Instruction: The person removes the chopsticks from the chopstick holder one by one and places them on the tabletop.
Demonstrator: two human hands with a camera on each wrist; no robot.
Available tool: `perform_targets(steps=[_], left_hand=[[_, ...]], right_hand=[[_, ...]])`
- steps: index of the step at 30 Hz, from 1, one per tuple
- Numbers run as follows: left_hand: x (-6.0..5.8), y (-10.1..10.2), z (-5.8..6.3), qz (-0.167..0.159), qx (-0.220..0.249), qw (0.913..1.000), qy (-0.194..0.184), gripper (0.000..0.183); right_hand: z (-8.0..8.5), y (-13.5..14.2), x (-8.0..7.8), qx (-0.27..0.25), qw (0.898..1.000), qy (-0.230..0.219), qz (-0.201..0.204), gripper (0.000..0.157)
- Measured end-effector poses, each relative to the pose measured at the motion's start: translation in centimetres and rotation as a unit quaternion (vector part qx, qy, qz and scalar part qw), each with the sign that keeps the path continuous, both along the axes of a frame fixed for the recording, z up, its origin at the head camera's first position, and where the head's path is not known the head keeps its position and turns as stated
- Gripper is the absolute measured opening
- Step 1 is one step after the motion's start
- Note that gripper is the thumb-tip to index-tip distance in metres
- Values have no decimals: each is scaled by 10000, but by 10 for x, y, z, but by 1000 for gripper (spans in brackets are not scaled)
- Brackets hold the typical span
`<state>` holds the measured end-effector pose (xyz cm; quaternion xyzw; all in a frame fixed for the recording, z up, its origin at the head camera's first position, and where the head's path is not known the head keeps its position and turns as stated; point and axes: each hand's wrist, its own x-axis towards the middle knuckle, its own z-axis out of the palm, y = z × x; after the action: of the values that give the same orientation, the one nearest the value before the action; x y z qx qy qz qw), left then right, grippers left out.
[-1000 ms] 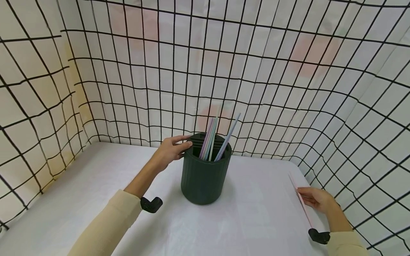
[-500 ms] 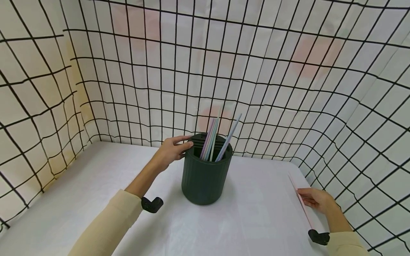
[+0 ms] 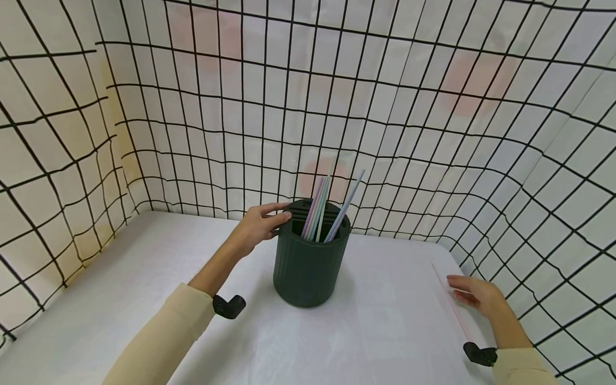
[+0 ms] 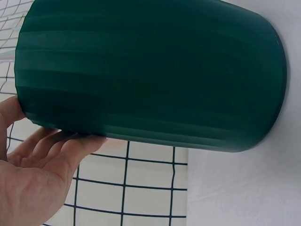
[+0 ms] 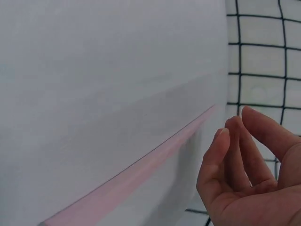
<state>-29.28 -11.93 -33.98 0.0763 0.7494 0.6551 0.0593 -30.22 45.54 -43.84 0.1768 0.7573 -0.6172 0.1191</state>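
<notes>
My left hand [image 3: 255,227] grips the upper left rim of a dark green, ribbed pen holder [image 3: 308,272]. In the left wrist view the holder's wall [image 4: 150,70] fills most of the picture, with the thumb at the rim and the other fingers along its side. Several pastel straws [image 3: 315,214] lean inside it, their lower ends hidden. Over at the right, my right hand [image 3: 478,295] hovers just beside a pink straw [image 3: 452,305] lying on the table. In the right wrist view, the loosely bent fingers [image 5: 214,160] stand apart from that straw [image 5: 141,169], holding nothing.
A white-covered table [image 3: 385,310] lies beneath everything. Black wire mesh [image 3: 231,133] rises along its back, left and right sides, close to the right hand. Black wrist cameras [image 3: 229,307] sit at both cuffs.
The right hand has let go of the pink straw, which now lies flat on the table; its fingers have lifted slightly away. The left hand and pen holder stay in place.
</notes>
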Motion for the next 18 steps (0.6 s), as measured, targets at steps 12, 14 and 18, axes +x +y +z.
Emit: perform_targets(steps=[12, 14, 18], left_hand=[[1, 0, 0, -42, -25, 10000, 16, 52], [1, 0, -1, -47, -29, 10000, 30, 52], [1, -1, -1, -69, -10, 9999, 72, 52]], right_hand=[[77, -96, -7, -240, 9888, 1076, 1010, 56], [90, -115, -6, -213, 9853, 1259, 1140, 57], [113, -153, -2, -206, 9781, 1599, 1318, 51]])
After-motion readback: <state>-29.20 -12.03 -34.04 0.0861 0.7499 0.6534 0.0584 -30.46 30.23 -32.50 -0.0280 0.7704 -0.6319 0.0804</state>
